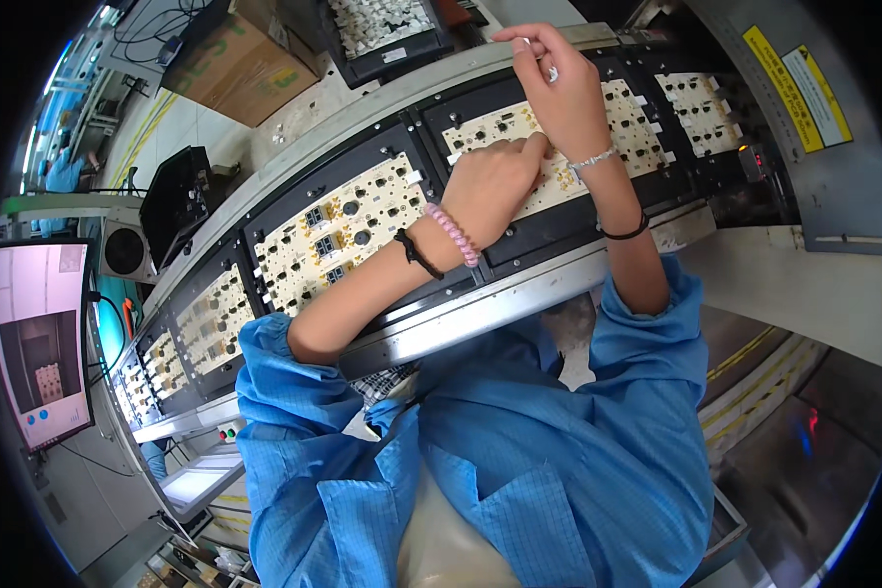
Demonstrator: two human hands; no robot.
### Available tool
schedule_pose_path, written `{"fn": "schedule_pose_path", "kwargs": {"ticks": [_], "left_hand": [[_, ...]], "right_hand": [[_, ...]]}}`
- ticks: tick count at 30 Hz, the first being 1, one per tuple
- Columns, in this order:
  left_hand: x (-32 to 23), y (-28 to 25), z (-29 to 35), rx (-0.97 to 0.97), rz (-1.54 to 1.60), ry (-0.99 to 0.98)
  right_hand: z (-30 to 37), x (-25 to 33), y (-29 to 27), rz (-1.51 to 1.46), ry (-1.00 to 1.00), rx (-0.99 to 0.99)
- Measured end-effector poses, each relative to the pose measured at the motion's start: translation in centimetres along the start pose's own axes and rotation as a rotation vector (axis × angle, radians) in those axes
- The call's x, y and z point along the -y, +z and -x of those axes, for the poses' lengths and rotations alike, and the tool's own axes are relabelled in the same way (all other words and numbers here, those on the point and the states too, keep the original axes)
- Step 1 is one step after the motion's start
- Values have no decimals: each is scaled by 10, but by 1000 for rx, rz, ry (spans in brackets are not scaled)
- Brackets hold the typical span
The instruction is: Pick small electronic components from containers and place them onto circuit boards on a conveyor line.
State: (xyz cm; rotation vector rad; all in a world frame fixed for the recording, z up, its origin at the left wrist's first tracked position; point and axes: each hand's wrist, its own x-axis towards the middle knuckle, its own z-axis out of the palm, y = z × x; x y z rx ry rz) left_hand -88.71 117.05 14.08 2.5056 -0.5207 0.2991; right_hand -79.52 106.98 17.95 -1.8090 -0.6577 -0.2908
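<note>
A cream circuit board with small black and gold components lies in a black carrier frame on the conveyor. My left hand reaches over it, palm down, with the fingers curled and their tips at the board's middle; whatever they pinch is hidden. Just above and to the right, my right hand is raised with bent fingers around small white parts. Left of my left hand, another cream board carries dark square blocks.
Beyond the metal rail stands a black bin of white parts, beside a cardboard box. More boards sit along the line. A monitor stands far left; a grey machine housing borders the right.
</note>
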Motion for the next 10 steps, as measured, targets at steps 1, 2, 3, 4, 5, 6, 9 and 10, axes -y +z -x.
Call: {"fn": "schedule_pose_path", "kwargs": {"ticks": [1, 2, 3, 4, 5, 6, 9, 10], "left_hand": [[0, -7, 1, -16, 10, 11], [2, -22, 5, -58, 36, 5], [6, -41, 8, -97, 69, 3], [12, -65, 13, -68, 48, -81], [30, -83, 22, -81, -13, -157], [60, -102, 34, -113, -49, -141], [160, -163, 90, -324, -365, -315], [206, -188, 118, -360, -579, -369]], "right_hand": [[1, -2, 0, -2, -2, 3], [2, -3, 0, 28, -6, 21], [4, -6, -1, 65, -6, 37], [6, -12, -1, 80, -69, 52], [9, -10, 0, 85, -54, 86], [12, -8, 1, 92, -38, 119], [17, -3, 7, 25, 91, 320], [13, 0, 18, 10, 76, 335]]}}
